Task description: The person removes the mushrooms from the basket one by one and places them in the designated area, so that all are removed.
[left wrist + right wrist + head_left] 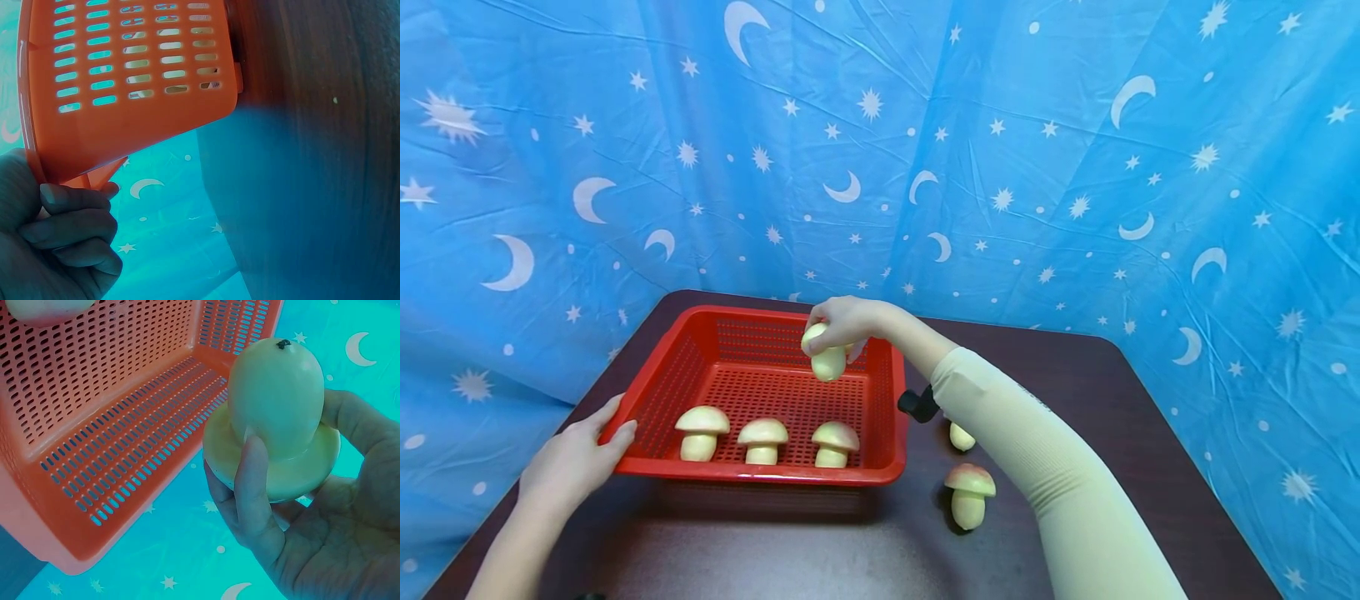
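Note:
A red plastic basket (760,472) with slotted walls sits on the table, its front raised slightly. My left hand (571,460) grips the rim near its front left corner; in the left wrist view the fingers (75,226) curl beneath that rim. Over the basket's back right part, my right hand (850,321) holds a pale model mushroom (830,364) by its cap. From the right wrist, this mushroom (278,403) shows its rounded stem with a dark spot on the end. Inside the basket, three mushrooms (762,433) stand in a row along the front.
To the right of the basket, a pink-capped mushroom (970,487) lies on the dark table (1075,400). Another mushroom (961,437) is partly hidden by the right sleeve (1037,442). A blue curtain (880,150) with moons and stars hangs behind the table.

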Demonstrator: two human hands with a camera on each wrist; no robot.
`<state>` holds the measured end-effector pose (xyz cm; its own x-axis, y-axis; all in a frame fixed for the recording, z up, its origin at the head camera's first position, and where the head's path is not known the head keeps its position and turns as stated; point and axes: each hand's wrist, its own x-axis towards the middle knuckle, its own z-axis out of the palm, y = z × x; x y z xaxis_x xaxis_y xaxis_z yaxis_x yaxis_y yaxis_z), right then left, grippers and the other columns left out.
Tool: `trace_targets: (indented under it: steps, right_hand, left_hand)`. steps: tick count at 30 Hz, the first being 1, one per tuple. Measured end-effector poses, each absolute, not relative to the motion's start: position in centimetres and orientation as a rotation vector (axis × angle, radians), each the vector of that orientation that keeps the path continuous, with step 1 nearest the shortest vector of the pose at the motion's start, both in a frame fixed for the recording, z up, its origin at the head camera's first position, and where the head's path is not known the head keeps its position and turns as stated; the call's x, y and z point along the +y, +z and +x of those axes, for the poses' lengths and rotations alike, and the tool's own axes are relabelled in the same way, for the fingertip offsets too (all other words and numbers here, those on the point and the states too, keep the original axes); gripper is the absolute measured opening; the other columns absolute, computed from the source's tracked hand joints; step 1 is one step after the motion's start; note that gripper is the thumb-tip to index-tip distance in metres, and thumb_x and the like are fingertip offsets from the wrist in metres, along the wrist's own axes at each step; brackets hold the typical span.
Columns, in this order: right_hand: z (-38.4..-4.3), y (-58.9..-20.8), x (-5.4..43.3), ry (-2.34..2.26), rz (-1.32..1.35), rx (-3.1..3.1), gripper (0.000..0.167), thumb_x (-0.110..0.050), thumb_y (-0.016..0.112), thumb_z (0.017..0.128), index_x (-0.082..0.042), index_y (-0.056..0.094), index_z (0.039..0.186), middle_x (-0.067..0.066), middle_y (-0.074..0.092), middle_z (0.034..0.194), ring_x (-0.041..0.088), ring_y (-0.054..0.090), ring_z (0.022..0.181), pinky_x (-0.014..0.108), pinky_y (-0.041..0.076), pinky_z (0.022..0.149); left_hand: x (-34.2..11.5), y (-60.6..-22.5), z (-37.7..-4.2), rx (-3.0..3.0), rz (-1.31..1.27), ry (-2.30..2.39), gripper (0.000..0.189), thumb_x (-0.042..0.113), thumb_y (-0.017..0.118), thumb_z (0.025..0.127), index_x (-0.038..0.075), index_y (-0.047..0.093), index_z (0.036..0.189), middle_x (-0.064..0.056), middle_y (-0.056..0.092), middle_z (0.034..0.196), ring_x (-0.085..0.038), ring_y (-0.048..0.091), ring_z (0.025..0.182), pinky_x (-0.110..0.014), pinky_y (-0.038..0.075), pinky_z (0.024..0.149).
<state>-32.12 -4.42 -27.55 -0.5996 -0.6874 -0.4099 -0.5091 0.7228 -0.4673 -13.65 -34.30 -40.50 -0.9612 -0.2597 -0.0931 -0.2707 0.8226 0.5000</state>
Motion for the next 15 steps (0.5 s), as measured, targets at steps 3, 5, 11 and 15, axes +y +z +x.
trace_targets:
  steps: [3,5,11,15]
  right_hand:
    - [-32.2,-27.5,-4.2,-0.408,-0.901,2.346,0.036,-0.029,0.062,0.093,-0.011,0.056,0.124,0.007,0.053,0.113,0.019,0.055,0.100,0.027,0.056,0.064]
    - [-32.2,-27.4,-4.0,-0.410,-0.900,2.344,0.037,-0.029,0.062,0.093,-0.011,0.056,0.124,0.007,0.053,0.113,0.019,0.055,0.100,0.027,0.056,0.065]
    - [-32.5,-27.3,-3.3,-0.411,-0.903,2.349,0.039,-0.028,0.060,0.094,-0.009,0.054,0.128,0.008,0.052,0.114,0.020,0.056,0.099,0.027,0.056,0.064]
    - [-32.9,-27.4,-2.7,-0.413,-0.905,2.347,0.041,-0.028,0.060,0.094,-0.008,0.054,0.129,0.008,0.052,0.115,0.020,0.055,0.099,0.028,0.056,0.065]
  left_hand:
    - [-34.2,-40.5,-13.6,2.981,-0.427,0.821,0.077,0.031,0.057,0.094,-0.012,0.017,0.144,-0.040,0.050,0.106,-0.027,0.050,0.071,-0.032,0.047,0.051]
    - [-34.2,-40.5,-13.6,2.983,-0.427,0.820,0.076,0.030,0.057,0.094,-0.012,0.017,0.144,-0.040,0.050,0.106,-0.027,0.050,0.071,-0.031,0.047,0.051]
    - [-34.0,-40.4,-13.5,2.976,-0.427,0.830,0.077,0.030,0.057,0.094,-0.012,0.016,0.144,-0.041,0.048,0.109,-0.030,0.052,0.072,-0.034,0.050,0.052]
    - [-33.9,-40.1,-13.6,2.978,-0.428,0.821,0.076,0.028,0.056,0.095,-0.013,0.015,0.144,-0.042,0.048,0.109,-0.032,0.052,0.074,-0.036,0.052,0.053]
